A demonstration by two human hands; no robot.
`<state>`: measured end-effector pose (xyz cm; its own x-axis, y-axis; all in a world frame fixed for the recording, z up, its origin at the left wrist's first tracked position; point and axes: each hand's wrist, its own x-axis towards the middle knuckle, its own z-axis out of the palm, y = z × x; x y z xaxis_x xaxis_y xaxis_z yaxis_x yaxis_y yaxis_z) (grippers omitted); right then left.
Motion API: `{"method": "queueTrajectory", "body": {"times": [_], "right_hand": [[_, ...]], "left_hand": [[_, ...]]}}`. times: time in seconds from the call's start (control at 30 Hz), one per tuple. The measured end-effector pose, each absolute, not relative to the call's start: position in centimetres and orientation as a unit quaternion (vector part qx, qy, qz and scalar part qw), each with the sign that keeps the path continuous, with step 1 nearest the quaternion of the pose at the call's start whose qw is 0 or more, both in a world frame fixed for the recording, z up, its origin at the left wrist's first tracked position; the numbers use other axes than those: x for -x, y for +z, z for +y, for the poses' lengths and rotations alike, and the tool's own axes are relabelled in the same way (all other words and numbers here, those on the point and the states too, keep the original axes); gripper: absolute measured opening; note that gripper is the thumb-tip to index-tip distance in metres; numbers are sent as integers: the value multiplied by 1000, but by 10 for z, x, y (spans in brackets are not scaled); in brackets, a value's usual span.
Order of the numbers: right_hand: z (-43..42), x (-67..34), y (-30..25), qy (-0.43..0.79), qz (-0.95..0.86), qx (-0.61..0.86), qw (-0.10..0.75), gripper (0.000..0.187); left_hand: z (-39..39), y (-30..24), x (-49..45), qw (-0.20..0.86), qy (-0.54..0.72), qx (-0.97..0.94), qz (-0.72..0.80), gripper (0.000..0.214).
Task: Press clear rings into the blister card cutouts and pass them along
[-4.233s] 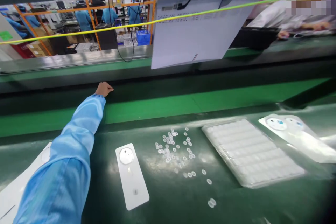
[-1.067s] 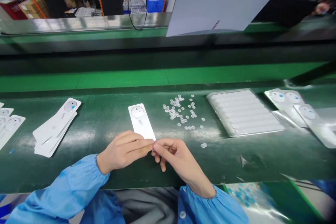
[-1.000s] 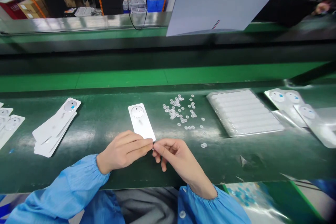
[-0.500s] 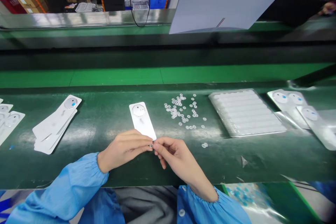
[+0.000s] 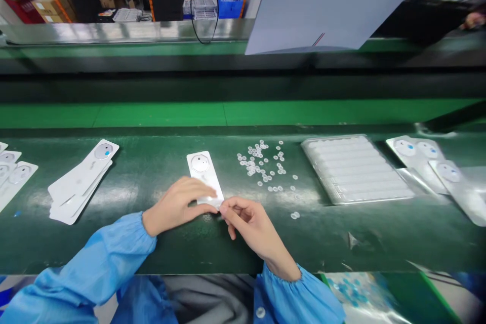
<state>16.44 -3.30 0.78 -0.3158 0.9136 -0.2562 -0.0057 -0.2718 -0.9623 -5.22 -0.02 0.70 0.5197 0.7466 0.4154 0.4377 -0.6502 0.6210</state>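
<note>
A white rectangular panel [image 5: 208, 174] with a round clear window near its far end lies flat on the green work surface in front of me. My left hand [image 5: 180, 201] reaches over its near left edge, fingers raised and parted from the thumb. The left thumb tip meets the fingertips of my right hand [image 5: 243, 215] at the panel's near end. Thumb and forefinger of the right hand are pinched together; whatever is between them is too small to make out. To the right are scattered several small clear discs [image 5: 261, 164].
Stacked white panels [image 5: 81, 177] lie to the left, with more panels [image 5: 17, 172] at the far left edge. A clear-edged tray with white ribs [image 5: 357, 167] stands right of the discs. Beyond it are panels [image 5: 451, 172]. A grey board [image 5: 322, 5] hangs above the far side.
My left fingers have lifted and spread away from the thumb, where they were pinched before. My right hand has barely moved and stays pinched. The panel lies in the same place.
</note>
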Motion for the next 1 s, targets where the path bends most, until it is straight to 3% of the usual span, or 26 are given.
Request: {"method": "queueTrajectory", "body": {"times": [0.1, 0.17, 0.33, 0.5, 0.57, 1.0], "right_hand": [[-30, -172, 2, 620, -485, 479, 389, 43], [-30, -177, 0, 595, -494, 486, 407, 40], [-35, -184, 0, 569, -522, 499, 393, 33], [-41, -171, 9, 535, -523, 532, 397, 33], [-40, -165, 9, 509, -529, 551, 397, 33], [-35, -151, 9, 480, -526, 604, 359, 34]], "left_hand": [[30, 5, 55, 153, 223, -818, 507, 68], [46, 6, 55, 149, 157, -792, 571, 80], [37, 12, 56, 267, 188, -778, 537, 56], [2, 9, 49, 616, 295, -590, 430, 50], [-5, 4, 44, 693, 313, -509, 405, 53], [-12, -9, 40, 699, 347, -475, 406, 45]]}}
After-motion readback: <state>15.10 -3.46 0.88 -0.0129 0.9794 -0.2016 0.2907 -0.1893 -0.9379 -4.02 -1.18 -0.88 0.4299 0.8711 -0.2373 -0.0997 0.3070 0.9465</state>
